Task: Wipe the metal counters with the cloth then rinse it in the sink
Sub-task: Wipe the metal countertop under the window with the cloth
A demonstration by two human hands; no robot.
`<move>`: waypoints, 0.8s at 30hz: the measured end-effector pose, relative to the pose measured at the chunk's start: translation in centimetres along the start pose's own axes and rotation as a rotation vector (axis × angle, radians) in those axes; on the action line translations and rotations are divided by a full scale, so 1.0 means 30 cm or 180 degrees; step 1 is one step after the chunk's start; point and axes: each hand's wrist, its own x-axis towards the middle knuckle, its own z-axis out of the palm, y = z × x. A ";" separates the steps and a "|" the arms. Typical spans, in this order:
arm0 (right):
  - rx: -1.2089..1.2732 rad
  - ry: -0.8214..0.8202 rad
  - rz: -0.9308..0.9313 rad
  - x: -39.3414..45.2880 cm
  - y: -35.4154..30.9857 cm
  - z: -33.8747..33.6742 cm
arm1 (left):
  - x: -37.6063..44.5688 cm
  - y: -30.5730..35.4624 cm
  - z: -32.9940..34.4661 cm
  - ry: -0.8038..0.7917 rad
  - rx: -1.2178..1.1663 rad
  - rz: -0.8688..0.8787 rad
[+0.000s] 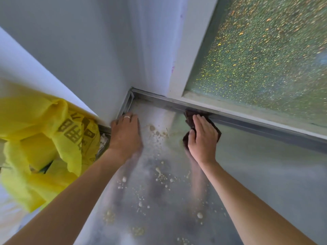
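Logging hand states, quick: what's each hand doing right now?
Left hand: open, flat on the metal counter, holding nothing.
Right hand: open, fingers straight, pressing the dark cloth against the counter.

Yellow plastic bag (53, 138): dark printed characters, sideways, creased, not legible.
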 end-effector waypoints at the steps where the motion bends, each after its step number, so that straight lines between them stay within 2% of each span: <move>1: 0.0035 -0.0010 -0.0060 0.012 -0.031 0.016 | 0.003 -0.009 0.004 0.0010 -0.0025 0.0031; 4: 0.0148 -0.0053 -0.0222 0.050 -0.128 0.070 | -0.004 -0.038 0.018 0.0188 -0.0190 0.0151; 7: 0.0191 0.0021 -0.0132 0.068 -0.217 0.112 | -0.026 -0.061 0.028 0.0492 -0.0513 0.0306; 12: 0.0177 0.0041 -0.0061 0.066 -0.249 0.122 | -0.030 -0.077 0.034 0.0412 -0.1174 0.0199; 16: 0.0569 -0.0295 -0.0476 0.083 -0.357 0.129 | -0.054 -0.079 0.036 0.0646 -0.1037 0.0332; 21: 0.1159 -0.0644 -0.0615 -0.022 -0.531 0.160 | -0.085 -0.099 0.048 0.0908 -0.1088 0.0314; 24: 0.1292 -0.0422 -0.0486 -0.066 -0.533 0.118 | -0.103 -0.105 0.040 0.0703 -0.1105 0.0320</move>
